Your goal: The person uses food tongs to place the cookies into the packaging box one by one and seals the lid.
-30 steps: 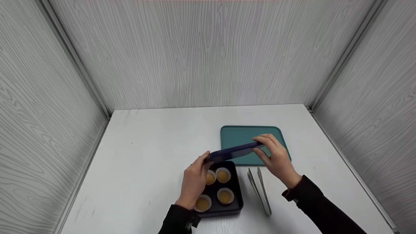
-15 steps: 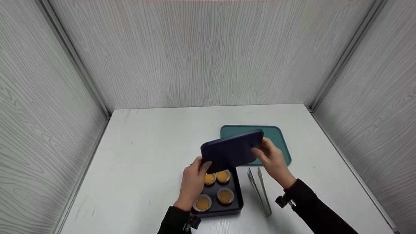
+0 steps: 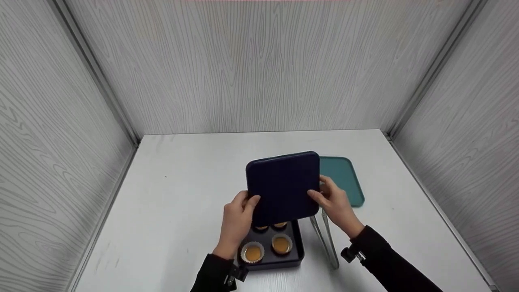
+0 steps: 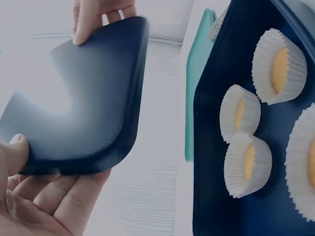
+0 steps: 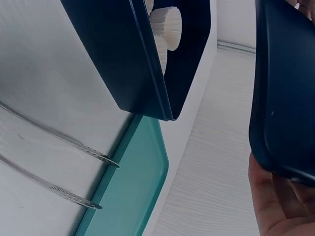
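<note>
Both hands hold up a dark navy lid (image 3: 284, 186), flat and square with rounded corners, tilted so its broad face shows to the head camera. My left hand (image 3: 238, 221) pinches its left edge, thumb on the near face and fingers behind. On the opposite edge my right hand (image 3: 335, 205) grips it the same way. Beneath stands a navy box (image 3: 290, 263) holding several small cakes in white paper cups, such as one cake (image 3: 253, 253) at the front left. In the head view the lid hides the box's back part; the left wrist view shows more cups (image 4: 248, 164).
Metal tongs (image 3: 330, 247) lie spread to the right of the box, their tips partly behind the lid. A teal tray (image 3: 342, 178) rests farther back on the right, partly covered by the lid in this view. Grey wood-grain panels (image 3: 259, 69) enclose the white table (image 3: 182, 194).
The lid has turned from nearly edge-on to showing its broad face, and shifted slightly left. Both hands kept hold of it and turned with it. Box, tongs and tray stayed put.
</note>
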The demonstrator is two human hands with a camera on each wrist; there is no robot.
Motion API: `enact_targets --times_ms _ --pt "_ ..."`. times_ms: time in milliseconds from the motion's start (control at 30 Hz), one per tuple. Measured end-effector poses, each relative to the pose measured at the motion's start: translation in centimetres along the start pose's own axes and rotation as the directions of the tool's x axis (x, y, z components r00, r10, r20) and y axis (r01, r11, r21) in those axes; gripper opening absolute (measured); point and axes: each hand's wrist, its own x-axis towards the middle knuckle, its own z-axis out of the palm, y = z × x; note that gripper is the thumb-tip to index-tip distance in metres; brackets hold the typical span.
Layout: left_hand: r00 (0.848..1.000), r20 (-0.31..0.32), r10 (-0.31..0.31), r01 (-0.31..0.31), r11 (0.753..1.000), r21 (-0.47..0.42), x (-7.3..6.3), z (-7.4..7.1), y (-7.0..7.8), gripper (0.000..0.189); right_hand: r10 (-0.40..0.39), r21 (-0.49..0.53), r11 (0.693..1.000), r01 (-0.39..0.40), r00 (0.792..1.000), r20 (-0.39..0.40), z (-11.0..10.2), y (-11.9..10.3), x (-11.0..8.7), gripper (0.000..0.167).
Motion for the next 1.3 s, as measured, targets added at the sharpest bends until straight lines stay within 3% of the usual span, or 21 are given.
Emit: enact_targets --times_ms 200,400,533,667,800,967,1167,1300 --pt "0.997 0.021 -0.073 0.072 0.996 0.058 0.3 -0.5 0.2 0.033 0.073 -0.067 0.995 -0.071 0.997 0.036 0.6 0.1 -0.3 0.067" --pt "0.990 0.056 -0.127 0.113 0.971 0.212 0.1 -0.8 -0.2 0.056 0.128 -0.108 0.987 -0.119 0.988 0.086 1.3 0.6 -0.5 0.074" --pt "0.991 0.057 -0.120 0.095 0.942 0.321 -0.2 -0.7 -0.8 0.053 0.187 -0.107 0.979 -0.173 0.972 0.140 1.8 1.1 -0.7 0.079" --pt "0.990 0.060 -0.125 0.090 0.908 0.410 -0.4 -0.7 -1.4 0.039 0.230 -0.104 0.972 -0.213 0.953 0.198 2.4 1.7 -1.1 0.084" --pt "0.988 0.064 -0.140 0.090 0.860 0.502 -0.9 -0.4 -1.9 0.030 0.250 -0.116 0.967 -0.228 0.940 0.232 3.1 2.3 -1.7 0.085" --pt "0.986 0.050 -0.160 0.100 0.801 0.591 -1.7 0.0 -2.6 0.035 0.266 -0.147 0.961 -0.233 0.926 0.268 3.8 2.6 -2.2 0.082" --pt "0.982 0.033 -0.187 0.126 0.773 0.622 -2.3 0.3 -3.3 0.038 0.279 -0.182 0.955 -0.232 0.913 0.299 4.4 2.9 -2.7 0.081" --pt "0.987 0.018 -0.161 0.113 0.763 0.636 -2.6 0.5 -3.7 0.035 0.276 -0.192 0.956 -0.224 0.907 0.317 4.7 3.1 -3.0 0.080"
